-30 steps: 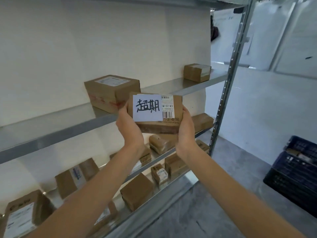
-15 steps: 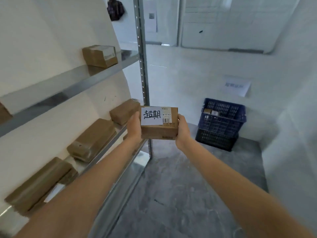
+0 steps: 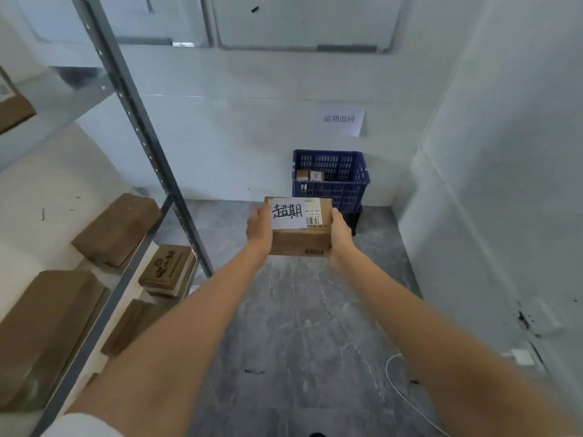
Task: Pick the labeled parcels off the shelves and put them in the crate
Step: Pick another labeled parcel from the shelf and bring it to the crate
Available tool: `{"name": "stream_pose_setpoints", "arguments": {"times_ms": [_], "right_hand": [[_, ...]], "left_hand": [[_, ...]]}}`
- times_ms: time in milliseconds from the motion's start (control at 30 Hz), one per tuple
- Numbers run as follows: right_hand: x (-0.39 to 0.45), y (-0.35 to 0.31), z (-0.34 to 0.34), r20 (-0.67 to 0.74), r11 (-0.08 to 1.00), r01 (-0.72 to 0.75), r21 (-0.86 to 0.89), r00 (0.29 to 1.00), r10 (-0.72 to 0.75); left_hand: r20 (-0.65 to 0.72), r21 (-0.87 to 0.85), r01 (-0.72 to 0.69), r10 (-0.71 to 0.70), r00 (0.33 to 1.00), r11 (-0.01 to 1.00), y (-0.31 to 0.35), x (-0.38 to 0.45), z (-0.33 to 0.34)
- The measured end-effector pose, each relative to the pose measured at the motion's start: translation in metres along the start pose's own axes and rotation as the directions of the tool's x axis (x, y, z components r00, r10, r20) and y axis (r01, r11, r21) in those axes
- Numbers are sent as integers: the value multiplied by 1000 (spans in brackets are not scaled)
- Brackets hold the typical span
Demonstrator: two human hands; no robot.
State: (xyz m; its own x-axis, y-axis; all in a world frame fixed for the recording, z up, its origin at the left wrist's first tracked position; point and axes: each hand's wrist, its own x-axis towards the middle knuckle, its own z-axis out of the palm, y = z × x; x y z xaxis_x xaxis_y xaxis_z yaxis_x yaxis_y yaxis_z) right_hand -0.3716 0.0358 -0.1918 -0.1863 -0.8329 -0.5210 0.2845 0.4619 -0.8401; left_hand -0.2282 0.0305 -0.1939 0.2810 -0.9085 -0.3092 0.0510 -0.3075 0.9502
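I hold a brown cardboard parcel point(image 3: 299, 234) with a white handwritten label and a barcode sticker on top, out in front of me at arm's length. My left hand point(image 3: 259, 227) grips its left side and my right hand point(image 3: 340, 233) grips its right side. Straight ahead, against the far wall, a blue plastic crate point(image 3: 334, 181) sits on top of a darker one, with two small parcels point(image 3: 309, 175) visible inside. The held parcel is nearer to me than the crate and partly covers its lower front.
A metal shelf rack point(image 3: 148, 159) runs along the left, with several brown parcels point(image 3: 116, 228) on its shelves. A paper sign point(image 3: 342, 120) hangs on the wall above the crate. White walls close in on the right; a thin white cable point(image 3: 407, 402) lies on the grey floor.
I have turned from the shelves toward the far wall, carrying the parcel away from the rack. The blue crate has moved from the right edge of view to straight ahead.
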Motion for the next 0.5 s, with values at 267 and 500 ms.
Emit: {"name": "stream_pose_setpoints", "arguments": {"times_ms": [267, 500], "right_hand": [[113, -27, -31, -49, 999, -38, 16, 998, 38], [186, -60, -37, -11, 995, -94, 10, 995, 94]], "left_hand": [[107, 40, 35, -39, 994, 999, -8, 81, 83], [80, 83, 37, -43, 996, 996, 5, 146, 131]]}}
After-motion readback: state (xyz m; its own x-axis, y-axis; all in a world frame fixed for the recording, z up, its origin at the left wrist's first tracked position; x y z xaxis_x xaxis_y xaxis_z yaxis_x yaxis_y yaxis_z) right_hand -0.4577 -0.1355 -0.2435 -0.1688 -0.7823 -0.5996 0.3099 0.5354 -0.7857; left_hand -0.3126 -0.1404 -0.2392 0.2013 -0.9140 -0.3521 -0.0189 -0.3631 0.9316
